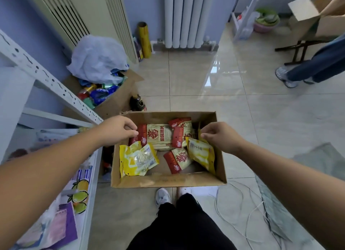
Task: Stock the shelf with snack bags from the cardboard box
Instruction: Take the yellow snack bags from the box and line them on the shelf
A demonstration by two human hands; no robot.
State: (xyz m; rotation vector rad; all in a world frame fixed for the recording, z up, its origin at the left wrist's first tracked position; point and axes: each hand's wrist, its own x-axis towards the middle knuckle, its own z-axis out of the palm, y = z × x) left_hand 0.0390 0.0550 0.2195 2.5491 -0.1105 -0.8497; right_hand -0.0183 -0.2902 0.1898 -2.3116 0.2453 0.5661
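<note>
The left hand reaches over the left wall of the cardboard box, fingers curled, thumb and fingertips pinching the red end of a red-and-cream bag. That bag lies flat by the far wall, its long axis running left to right across the box, red end toward the left wall. The right hand comes in over the right wall, thumb and forefinger pinched on the top edge of a yellow bag. This bag leans along the right wall, its long axis slanting from the held top edge down toward the near right corner. Between the two hands a second red-and-cream bag stands near the far wall, and a third lies tilted on the box floor at the middle, red end toward the near side. A crumpled yellow packet fills the near left corner, long axis roughly left to right. The box sits open on the tiled floor, just beyond the person's white shoe. Left of it stands the white shelf, with lemon-printed packets lying on its board. Beyond the box, a second carton holds coloured packets under a white plastic bag. Loose wire lies on the tiles to the right, and another person's legs show at the far right.
</note>
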